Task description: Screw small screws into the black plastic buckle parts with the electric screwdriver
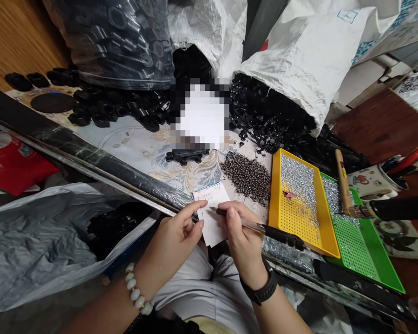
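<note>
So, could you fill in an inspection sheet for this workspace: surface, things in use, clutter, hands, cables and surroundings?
Surface: table with a patterned top, part of the view pixelated.
Things in use: notepad with some handwriting; pen, its tip over the page.
Clutter: loose pile of small dark pieces; black parts spread behind it; yellow tray and green tray side by side, both holding silvery pieces.
Hands: left hand, index fingertip apparently on the notepad; right hand grips the pen.
Cables: nothing seen for certain.
Surroundings: clear bag and white sack at the back; mug holding tools at right.
</note>
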`<state>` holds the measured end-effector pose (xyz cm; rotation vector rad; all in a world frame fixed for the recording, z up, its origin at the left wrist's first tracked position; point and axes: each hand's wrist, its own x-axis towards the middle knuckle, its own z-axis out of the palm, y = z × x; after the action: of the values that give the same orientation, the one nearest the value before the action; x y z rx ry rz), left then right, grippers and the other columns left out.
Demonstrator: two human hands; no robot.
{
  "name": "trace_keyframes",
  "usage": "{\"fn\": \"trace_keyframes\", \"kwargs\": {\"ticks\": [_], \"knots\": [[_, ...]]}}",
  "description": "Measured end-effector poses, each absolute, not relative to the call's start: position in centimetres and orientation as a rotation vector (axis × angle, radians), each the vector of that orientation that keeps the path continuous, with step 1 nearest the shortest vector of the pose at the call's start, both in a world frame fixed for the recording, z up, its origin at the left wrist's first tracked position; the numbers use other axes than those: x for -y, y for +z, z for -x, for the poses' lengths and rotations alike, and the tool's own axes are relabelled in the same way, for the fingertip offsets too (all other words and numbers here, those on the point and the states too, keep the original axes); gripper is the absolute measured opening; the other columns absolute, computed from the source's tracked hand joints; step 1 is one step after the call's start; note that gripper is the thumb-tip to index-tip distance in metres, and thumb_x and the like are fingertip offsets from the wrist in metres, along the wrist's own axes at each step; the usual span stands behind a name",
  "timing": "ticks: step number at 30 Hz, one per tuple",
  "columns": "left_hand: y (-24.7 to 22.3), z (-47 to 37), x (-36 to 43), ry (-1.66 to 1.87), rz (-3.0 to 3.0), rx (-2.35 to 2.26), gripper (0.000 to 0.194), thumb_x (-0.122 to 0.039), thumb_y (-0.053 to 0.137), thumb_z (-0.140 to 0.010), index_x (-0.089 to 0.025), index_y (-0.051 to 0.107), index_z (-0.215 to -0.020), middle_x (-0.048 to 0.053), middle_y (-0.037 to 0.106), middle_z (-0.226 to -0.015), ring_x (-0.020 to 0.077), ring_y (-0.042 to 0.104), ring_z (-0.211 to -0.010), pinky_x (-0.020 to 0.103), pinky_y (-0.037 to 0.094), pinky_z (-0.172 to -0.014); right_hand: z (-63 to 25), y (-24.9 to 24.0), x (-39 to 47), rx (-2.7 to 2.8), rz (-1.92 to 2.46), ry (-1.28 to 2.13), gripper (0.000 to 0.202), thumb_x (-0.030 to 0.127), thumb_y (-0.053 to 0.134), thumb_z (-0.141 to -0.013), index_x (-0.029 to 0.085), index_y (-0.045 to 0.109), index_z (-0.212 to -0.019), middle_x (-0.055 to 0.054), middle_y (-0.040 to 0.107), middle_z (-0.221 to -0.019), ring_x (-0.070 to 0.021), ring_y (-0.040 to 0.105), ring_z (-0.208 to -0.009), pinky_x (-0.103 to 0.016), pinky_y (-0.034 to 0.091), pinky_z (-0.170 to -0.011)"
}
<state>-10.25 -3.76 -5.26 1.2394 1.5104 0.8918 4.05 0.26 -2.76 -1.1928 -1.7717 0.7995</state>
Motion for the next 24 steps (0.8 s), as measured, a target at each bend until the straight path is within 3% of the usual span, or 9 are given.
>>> {"fn": "trace_keyframes", "kwargs": {"ticks": [8,11,14,17,21,24], "knots": [[-5.2,9.4,4.1,0.908,-1.171,-1.446,0.044,-0.029,0.048,-0.083,-0.025,0.043,-0.126,-0.009,0.046,-0.055,0.0094,0.048,-0.05,0.02,0.04,-0.053,-4.1,-2.4,0.0,1.945,1.125,0.773,0.024,0.024,0.043,-0.09,0.018,0.062,-0.076,-0.001,0.062,-0.068,-0.0124,0.058,-0.064,-0.025,0.045,-0.061],[-5.6,9.1,4.1,0.969,-1.095,-1.415,0.043,-0.03,0.047,-0.085,-0.023,0.042,-0.127,-0.007,0.048,-0.057,0.0104,0.053,-0.054,0.02,0.043,-0.055,-4.5,-2.9,0.2,1.828,1.187,0.714,0.019,0.025,0.045,-0.089,0.019,0.063,-0.092,-0.004,0.067,-0.082,-0.014,0.063,-0.073,-0.027,0.05,-0.068],[-6.0,9.1,4.7,0.995,-1.236,-1.5,0.034,-0.028,0.044,-0.086,-0.022,0.051,-0.119,-0.003,0.059,-0.065,0.0113,0.058,-0.06,0.02,0.046,-0.057,-5.4,-3.7,0.1,1.694,1.236,0.648,0.03,0.024,0.044,-0.09,0.02,0.052,-0.119,-0.009,0.067,-0.103,-0.0175,0.065,-0.089,-0.033,0.054,-0.078],[-6.1,9.2,5.5,1.096,-1.669,-1.515,0.025,-0.024,0.048,-0.084,-0.026,0.059,-0.107,0.001,0.07,-0.086,0.0139,0.065,-0.075,0.02,0.05,-0.067,-6.4,-3.5,-0.5,1.634,1.272,0.696,0.032,0.028,0.047,-0.088,0.02,0.05,-0.119,-0.012,0.062,-0.116,-0.0218,0.06,-0.105,-0.037,0.052,-0.086],[-4.9,10.4,5.2,1.282,-1.929,-1.416,0.029,-0.02,0.049,-0.085,-0.032,0.053,-0.11,-0.002,0.07,-0.091,0.0123,0.065,-0.075,0.019,0.05,-0.07,-7.3,-1.4,-0.2,1.559,1.225,1.043,0.027,0.038,0.053,-0.084,0.02,0.054,-0.104,-0.009,0.068,-0.098,-0.0207,0.067,-0.084,-0.028,0.056,-0.064],[-2.0,12.6,1.7,1.322,-1.909,-1.408,0.029,-0.027,0.045,-0.087,-0.026,0.044,-0.116,0.004,0.066,-0.098,0.0154,0.063,-0.088,0.026,0.051,-0.078,-9.5,0.8,1.5,1.411,1.318,0.899,0.025,0.039,0.055,-0.081,0.023,0.057,-0.1,-0.004,0.069,-0.084,-0.0177,0.066,-0.07,-0.023,0.053,-0.056]]}}
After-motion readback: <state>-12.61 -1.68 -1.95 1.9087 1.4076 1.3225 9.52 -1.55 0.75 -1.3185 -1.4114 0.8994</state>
